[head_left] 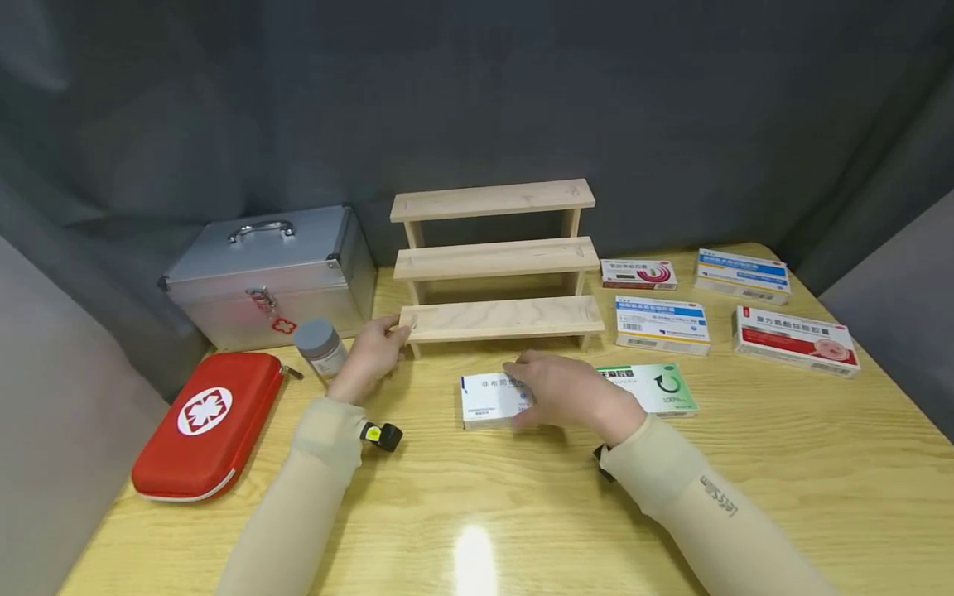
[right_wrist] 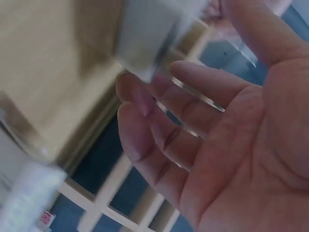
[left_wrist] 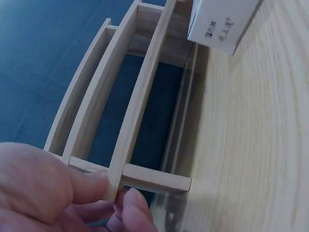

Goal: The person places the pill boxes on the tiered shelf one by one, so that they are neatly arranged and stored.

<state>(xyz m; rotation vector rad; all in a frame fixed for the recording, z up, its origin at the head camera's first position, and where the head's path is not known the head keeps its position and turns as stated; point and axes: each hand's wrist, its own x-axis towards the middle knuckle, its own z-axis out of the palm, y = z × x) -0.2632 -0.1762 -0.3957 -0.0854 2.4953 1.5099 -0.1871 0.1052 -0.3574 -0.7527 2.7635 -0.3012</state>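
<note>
My left hand [head_left: 373, 356] pinches the left end of the lowest step of a wooden three-step shelf [head_left: 507, 319] between thumb and fingers. The left wrist view shows this hold on the step's edge [left_wrist: 123, 145] closely. On the table before the shelf is a white medicine box [head_left: 488, 401] with dark lettering. Over its right part reaches my right hand [head_left: 574, 393], thumb at the near side and fingers at the far side. The right wrist view shows its fingers [right_wrist: 164, 121] loosely bent and apart beside the blurred box; firm contact is not visible.
A green-and-white box [head_left: 656, 389] lies partly behind the right hand. Several more medicine boxes, one red-and-white [head_left: 797, 339], lie at right. At left are a grey-lidded bottle [head_left: 319, 343], a silver case [head_left: 268, 265] and a red first-aid pouch [head_left: 209, 430]. A dark curtain [head_left: 477, 99] hangs behind.
</note>
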